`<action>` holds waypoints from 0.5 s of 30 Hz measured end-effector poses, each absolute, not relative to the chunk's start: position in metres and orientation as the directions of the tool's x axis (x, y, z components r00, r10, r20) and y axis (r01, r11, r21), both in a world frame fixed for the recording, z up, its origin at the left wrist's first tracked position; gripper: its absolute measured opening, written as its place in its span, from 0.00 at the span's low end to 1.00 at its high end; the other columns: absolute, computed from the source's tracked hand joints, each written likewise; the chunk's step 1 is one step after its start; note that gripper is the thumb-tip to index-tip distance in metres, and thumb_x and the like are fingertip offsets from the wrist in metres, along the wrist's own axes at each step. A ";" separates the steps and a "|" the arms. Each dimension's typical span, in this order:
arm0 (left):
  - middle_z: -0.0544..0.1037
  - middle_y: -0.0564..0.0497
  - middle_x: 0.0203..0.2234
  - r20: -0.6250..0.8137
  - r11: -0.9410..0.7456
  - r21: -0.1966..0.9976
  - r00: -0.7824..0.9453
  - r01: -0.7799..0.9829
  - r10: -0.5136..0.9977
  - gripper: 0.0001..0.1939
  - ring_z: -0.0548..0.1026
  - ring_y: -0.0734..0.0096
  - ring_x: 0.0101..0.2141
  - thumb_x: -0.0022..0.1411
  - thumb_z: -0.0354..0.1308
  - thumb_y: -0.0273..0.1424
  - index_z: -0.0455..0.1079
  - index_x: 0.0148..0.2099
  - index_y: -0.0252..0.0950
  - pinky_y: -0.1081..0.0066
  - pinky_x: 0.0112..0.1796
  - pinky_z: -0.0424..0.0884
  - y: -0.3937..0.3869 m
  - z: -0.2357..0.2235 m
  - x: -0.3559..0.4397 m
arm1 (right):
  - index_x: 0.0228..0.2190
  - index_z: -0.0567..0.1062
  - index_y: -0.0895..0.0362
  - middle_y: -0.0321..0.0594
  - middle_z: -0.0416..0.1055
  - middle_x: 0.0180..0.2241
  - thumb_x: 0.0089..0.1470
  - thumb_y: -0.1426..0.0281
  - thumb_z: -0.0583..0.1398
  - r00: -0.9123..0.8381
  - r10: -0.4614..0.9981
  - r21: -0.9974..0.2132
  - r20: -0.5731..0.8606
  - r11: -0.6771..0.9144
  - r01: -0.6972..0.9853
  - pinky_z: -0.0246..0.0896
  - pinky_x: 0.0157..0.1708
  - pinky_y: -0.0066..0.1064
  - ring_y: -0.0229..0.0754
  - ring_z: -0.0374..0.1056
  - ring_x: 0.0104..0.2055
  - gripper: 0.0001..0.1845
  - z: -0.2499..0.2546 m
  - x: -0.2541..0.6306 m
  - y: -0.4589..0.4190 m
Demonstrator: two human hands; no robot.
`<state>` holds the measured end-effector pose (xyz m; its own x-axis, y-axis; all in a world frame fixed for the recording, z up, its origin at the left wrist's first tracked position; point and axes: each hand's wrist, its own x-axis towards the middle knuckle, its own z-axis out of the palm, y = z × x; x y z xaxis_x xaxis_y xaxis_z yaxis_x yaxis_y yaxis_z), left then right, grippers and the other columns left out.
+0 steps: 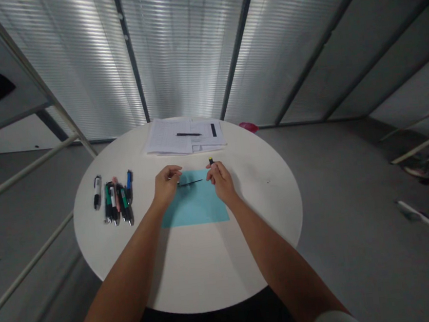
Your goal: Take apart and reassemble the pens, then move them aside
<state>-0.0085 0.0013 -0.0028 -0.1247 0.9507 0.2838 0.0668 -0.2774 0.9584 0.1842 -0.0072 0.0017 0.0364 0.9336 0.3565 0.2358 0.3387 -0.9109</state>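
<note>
A light-blue sheet (195, 209) lies on the round white table, with a thin dark rod (190, 183), like a pen refill, lying across its upper part. My left hand (167, 184) hovers over the sheet's left edge, fingers loosely bent and apart, close to the rod's left end. Nothing shows in its grip. On the other side, my right hand (221, 180) pinches a short black pen part with a yellow end (211, 160), which sticks up above the fingers. The lower portion of that part is hidden by the fingers.
Several pens (116, 200) lie grouped on the table's left side. Printed papers (169, 137) with a dark pen (188, 134) on top are at the far edge. A white metal frame (26, 174) stands left of the table (208, 280).
</note>
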 end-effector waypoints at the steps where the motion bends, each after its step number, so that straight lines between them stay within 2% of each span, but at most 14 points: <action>1: 0.76 0.50 0.28 0.295 -0.284 0.954 -0.141 0.091 0.945 0.11 0.70 0.71 0.28 0.50 0.56 0.27 0.75 0.37 0.38 0.70 0.31 0.66 0.001 -0.003 -0.009 | 0.37 0.67 0.54 0.33 0.66 0.23 0.63 0.52 0.46 0.039 0.933 -0.911 0.357 0.339 0.236 0.56 0.26 0.26 0.36 0.58 0.23 0.21 0.001 0.184 -0.007; 5: 0.75 0.50 0.28 0.308 -0.277 0.949 -0.255 0.153 0.917 0.11 0.70 0.69 0.29 0.46 0.55 0.26 0.75 0.34 0.38 0.70 0.29 0.65 0.004 -0.003 -0.015 | 0.37 0.67 0.54 0.35 0.67 0.26 0.62 0.55 0.47 0.058 0.928 -0.896 0.367 0.336 0.291 0.59 0.32 0.27 0.37 0.62 0.28 0.18 0.001 0.187 -0.006; 9: 0.72 0.52 0.26 0.179 -0.194 0.981 -0.357 -0.007 0.917 0.13 0.65 0.75 0.20 0.44 0.54 0.26 0.74 0.34 0.38 0.73 0.21 0.58 0.009 -0.006 -0.022 | 0.38 0.69 0.54 0.36 0.69 0.30 0.60 0.59 0.52 0.054 0.918 -0.833 0.392 0.329 0.445 0.59 0.35 0.29 0.38 0.63 0.32 0.13 -0.001 0.191 -0.005; 12: 0.69 0.54 0.21 0.114 -0.170 0.978 -0.371 -0.124 0.922 0.10 0.63 0.77 0.18 0.46 0.54 0.28 0.72 0.33 0.38 0.74 0.19 0.55 0.011 -0.008 -0.024 | 0.39 0.71 0.55 0.39 0.72 0.37 0.56 0.68 0.54 0.023 0.915 -0.707 0.404 0.296 0.642 0.58 0.42 0.32 0.42 0.65 0.40 0.10 -0.003 0.193 -0.003; 15: 0.67 0.55 0.19 0.108 -0.161 0.980 -0.364 -0.120 0.925 0.09 0.62 0.77 0.17 0.47 0.55 0.30 0.72 0.33 0.38 0.74 0.19 0.54 0.012 -0.007 -0.024 | 0.36 0.74 0.55 0.41 0.73 0.40 0.53 0.74 0.55 0.002 0.931 -0.551 0.365 0.214 0.807 0.55 0.47 0.36 0.45 0.65 0.45 0.11 -0.003 0.194 -0.001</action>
<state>-0.0239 0.0115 -0.0073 -0.3640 0.9252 0.1077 -0.1201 -0.1613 0.9796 0.1945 -0.0015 -0.0035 0.0021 0.9311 0.3648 0.8068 0.2140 -0.5507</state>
